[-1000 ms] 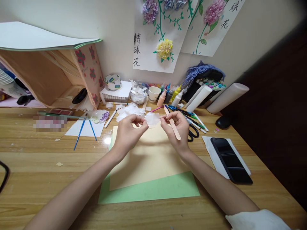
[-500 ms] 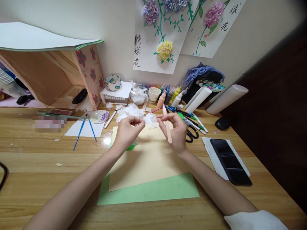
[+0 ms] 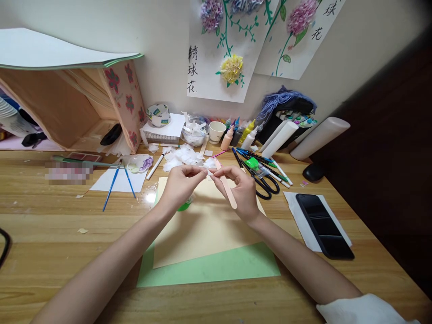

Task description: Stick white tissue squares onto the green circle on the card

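Observation:
My left hand [image 3: 182,186] is pinched above a cream sheet [image 3: 202,229], its fingertips close to a small white scrap [image 3: 209,173]. What it grips is too small to name. My right hand [image 3: 240,191] holds a flat wooden stick [image 3: 227,185], slanting across the palm, and its fingertips meet those of the left hand near the scrap. Under the cream sheet lies a green sheet [image 3: 216,270]. A green round object [image 3: 184,205] is partly hidden behind my left wrist.
White tissue scraps [image 3: 184,156] lie beyond the hands, before a clear bowl [image 3: 195,132] and a paper cup [image 3: 216,132]. Black scissors [image 3: 270,186] and several pens lie to the right, near a phone [image 3: 324,225]. Brushes [image 3: 112,189] rest at the left.
My right hand has moved left to meet my left hand, and the stick has moved and tilted with it. More of the scissors and the green-capped item shows.

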Demonstrator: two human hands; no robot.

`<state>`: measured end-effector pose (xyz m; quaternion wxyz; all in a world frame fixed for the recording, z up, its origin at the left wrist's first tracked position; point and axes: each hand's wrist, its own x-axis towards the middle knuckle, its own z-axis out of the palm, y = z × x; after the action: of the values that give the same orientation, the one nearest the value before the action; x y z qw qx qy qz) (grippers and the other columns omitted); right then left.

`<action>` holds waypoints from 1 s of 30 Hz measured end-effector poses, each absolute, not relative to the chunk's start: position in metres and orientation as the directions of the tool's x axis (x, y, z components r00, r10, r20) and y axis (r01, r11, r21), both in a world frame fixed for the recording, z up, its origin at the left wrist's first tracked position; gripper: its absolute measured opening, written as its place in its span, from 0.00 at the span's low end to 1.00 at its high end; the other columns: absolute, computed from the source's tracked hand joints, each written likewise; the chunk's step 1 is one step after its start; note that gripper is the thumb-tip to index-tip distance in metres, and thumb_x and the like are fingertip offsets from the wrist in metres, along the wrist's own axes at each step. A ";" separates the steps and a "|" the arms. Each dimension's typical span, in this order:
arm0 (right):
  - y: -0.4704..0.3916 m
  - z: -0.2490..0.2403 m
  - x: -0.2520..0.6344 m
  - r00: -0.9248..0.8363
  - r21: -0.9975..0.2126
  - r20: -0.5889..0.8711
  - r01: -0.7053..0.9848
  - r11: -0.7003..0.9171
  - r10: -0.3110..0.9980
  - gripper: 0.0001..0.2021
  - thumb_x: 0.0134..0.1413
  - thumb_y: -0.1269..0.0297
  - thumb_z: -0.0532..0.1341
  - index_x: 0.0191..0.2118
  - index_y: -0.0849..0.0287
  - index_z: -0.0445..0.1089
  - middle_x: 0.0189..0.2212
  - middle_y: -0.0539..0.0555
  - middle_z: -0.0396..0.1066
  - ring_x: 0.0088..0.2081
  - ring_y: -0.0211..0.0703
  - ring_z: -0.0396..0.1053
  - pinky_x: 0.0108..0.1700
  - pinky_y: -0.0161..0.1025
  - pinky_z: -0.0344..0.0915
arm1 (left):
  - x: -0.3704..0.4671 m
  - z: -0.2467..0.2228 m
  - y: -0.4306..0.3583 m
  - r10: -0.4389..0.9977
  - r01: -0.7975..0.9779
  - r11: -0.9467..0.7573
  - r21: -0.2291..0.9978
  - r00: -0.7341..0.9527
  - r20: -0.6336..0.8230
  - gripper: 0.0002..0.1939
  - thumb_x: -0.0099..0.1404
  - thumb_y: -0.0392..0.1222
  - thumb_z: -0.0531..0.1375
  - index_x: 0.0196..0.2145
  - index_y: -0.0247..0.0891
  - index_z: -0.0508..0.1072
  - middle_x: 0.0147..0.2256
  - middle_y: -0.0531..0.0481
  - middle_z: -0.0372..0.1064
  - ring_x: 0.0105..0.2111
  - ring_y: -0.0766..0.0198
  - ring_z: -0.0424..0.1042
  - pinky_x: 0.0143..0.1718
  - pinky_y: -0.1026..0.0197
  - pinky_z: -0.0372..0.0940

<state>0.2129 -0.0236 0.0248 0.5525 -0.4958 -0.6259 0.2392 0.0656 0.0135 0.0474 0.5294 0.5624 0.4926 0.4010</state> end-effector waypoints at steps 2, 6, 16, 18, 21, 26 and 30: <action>-0.023 0.025 0.213 0.119 -0.878 0.426 0.294 0.378 0.897 0.06 0.49 0.63 0.65 0.32 0.58 0.69 0.33 0.54 0.75 0.39 0.45 0.74 0.43 0.40 0.69 | 0.065 0.047 0.014 0.977 0.131 0.036 0.991 0.205 -0.063 0.10 0.51 0.45 0.64 0.26 0.34 0.76 0.30 0.47 0.76 0.33 0.62 0.73 0.36 0.64 0.64; -0.020 0.024 0.214 0.125 -0.930 0.346 0.181 0.321 0.930 0.09 0.47 0.61 0.66 0.31 0.58 0.68 0.33 0.54 0.76 0.38 0.46 0.75 0.41 0.39 0.70 | 0.064 0.046 0.015 0.972 0.146 0.008 0.989 0.232 -0.042 0.10 0.52 0.46 0.64 0.25 0.34 0.76 0.29 0.47 0.76 0.33 0.62 0.73 0.36 0.64 0.64; -0.021 0.028 0.213 0.125 -0.971 0.235 0.072 0.227 0.964 0.11 0.43 0.60 0.68 0.30 0.59 0.69 0.29 0.53 0.75 0.34 0.43 0.75 0.37 0.36 0.69 | 0.064 0.044 0.009 0.989 0.358 -0.128 0.925 0.110 0.095 0.13 0.51 0.49 0.63 0.28 0.35 0.76 0.28 0.48 0.75 0.28 0.65 0.69 0.29 0.64 0.61; -0.021 0.029 0.213 0.120 -0.976 0.215 0.050 0.211 0.969 0.11 0.42 0.60 0.69 0.30 0.60 0.69 0.29 0.53 0.75 0.34 0.43 0.75 0.37 0.36 0.69 | 0.064 0.044 0.008 0.987 0.405 -0.159 0.900 0.089 0.134 0.13 0.52 0.49 0.62 0.27 0.36 0.76 0.28 0.49 0.74 0.28 0.65 0.68 0.29 0.64 0.61; -0.021 0.030 0.214 0.119 -0.983 0.182 0.021 0.181 0.976 0.13 0.41 0.59 0.69 0.30 0.60 0.68 0.30 0.54 0.76 0.34 0.44 0.75 0.37 0.37 0.69 | 0.064 0.044 0.008 0.981 0.442 -0.196 0.875 0.090 0.174 0.12 0.52 0.49 0.62 0.27 0.37 0.76 0.27 0.50 0.74 0.27 0.66 0.67 0.29 0.64 0.60; -0.022 0.032 0.214 0.109 -0.988 0.153 0.009 0.153 0.982 0.14 0.41 0.57 0.69 0.30 0.59 0.68 0.29 0.54 0.76 0.35 0.44 0.75 0.37 0.38 0.69 | 0.064 0.045 0.007 0.973 0.460 -0.232 0.857 0.097 0.211 0.11 0.52 0.48 0.62 0.26 0.37 0.76 0.25 0.51 0.73 0.26 0.66 0.66 0.28 0.64 0.59; -0.024 0.034 0.213 0.116 -0.986 0.164 0.020 0.163 0.980 0.14 0.41 0.58 0.69 0.30 0.59 0.68 0.29 0.53 0.76 0.34 0.43 0.74 0.37 0.36 0.69 | 0.064 0.046 0.005 0.963 0.483 -0.266 0.834 0.097 0.251 0.11 0.52 0.48 0.62 0.26 0.38 0.76 0.24 0.52 0.72 0.25 0.67 0.65 0.27 0.64 0.59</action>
<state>0.2131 -0.0236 0.0335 0.5652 -0.4883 -0.5118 0.4244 0.0641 0.0053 0.0464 0.2914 0.6808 0.5310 0.4118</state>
